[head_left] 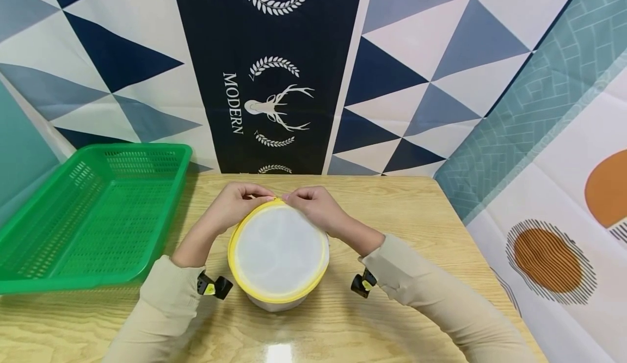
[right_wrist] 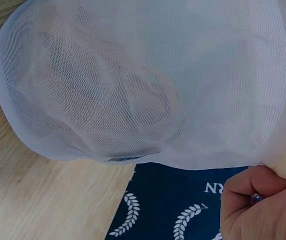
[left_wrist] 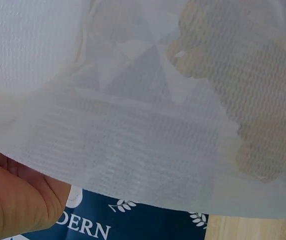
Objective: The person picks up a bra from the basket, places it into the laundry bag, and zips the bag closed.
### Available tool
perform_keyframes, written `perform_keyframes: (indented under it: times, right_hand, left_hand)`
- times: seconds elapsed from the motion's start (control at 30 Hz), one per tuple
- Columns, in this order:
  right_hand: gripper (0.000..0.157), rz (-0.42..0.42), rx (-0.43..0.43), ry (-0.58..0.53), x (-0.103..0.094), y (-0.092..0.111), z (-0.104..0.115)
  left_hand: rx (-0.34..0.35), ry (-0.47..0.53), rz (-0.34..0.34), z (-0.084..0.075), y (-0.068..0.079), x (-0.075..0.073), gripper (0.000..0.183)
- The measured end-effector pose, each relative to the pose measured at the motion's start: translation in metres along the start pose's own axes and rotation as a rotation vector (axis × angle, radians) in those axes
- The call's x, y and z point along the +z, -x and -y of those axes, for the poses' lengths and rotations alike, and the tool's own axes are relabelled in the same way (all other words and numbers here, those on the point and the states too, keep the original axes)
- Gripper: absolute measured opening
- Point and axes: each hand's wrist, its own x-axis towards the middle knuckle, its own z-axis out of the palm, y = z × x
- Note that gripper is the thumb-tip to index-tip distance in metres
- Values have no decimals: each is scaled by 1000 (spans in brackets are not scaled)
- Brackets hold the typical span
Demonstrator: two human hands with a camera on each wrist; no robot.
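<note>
A round white mesh laundry bag (head_left: pixel 280 251) with a yellow band (head_left: pixel 232 254) around its top stands upright on the table. At its far rim, my left hand (head_left: pixel 235 206) pinches the yellow edge between thumb and fingers. Close beside it, my right hand (head_left: pixel 315 206) pinches the same edge a little to the right. Fine white mesh (left_wrist: pixel 158 150) fills most of the left wrist view, with faint tan shapes showing through. The right wrist view shows the bag's bulging side (right_wrist: pixel 107 100) and my curled fingers (right_wrist: pixel 253 182) at its edge.
A green plastic basket (head_left: pixel 183 189) with perforated walls stands at the left of the wooden table (head_left: pixel 392 210). Behind the table hangs a patterned cloth (head_left: pixel 274 36); another printed cloth (head_left: pixel 539 189) covers the right side. Small black cameras sit at both wrists.
</note>
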Motion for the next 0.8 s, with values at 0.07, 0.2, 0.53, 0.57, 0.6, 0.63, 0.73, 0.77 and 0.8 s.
perform_keyframes:
  times: [0.07, 0.2, 0.53, 0.57, 0.6, 0.63, 0.73, 0.77, 0.8]
  right_hand:
    - [26, -3, 8, 9, 0, 1, 1]
    - [25, -7, 15, 30, -1, 3, 3]
    - [27, -7, 0, 7, -2, 4, 1]
    - [28, -7, -2, 5, -2, 3, 0]
    - [28, -5, -5, 2, -2, 4, 0]
    - [29, -1, -3, -1, -2, 4, 0]
    - [31, 20, -5, -6, -3, 4, -1]
    - [32, 29, -4, -7, -3, 4, -1]
    - [32, 37, -3, -7, -3, 4, -1]
  left_hand:
    - [-9, -6, 1, 0, -1, 0, 18]
    - [-5, -21, 16, 0, -2, -1, 18]
    - [13, -53, 23, -1, -5, 2, 18]
    - [10, -54, 21, -1, -5, 2, 18]
    - [7, -53, 22, -2, -6, 2, 18]
    - [4, -51, 22, -2, -6, 2, 18]
    - [8, -50, 28, -2, -7, 2, 18]
    - [14, -51, 31, -2, -7, 2, 18]
    - [19, -53, 35, -2, -8, 2, 18]
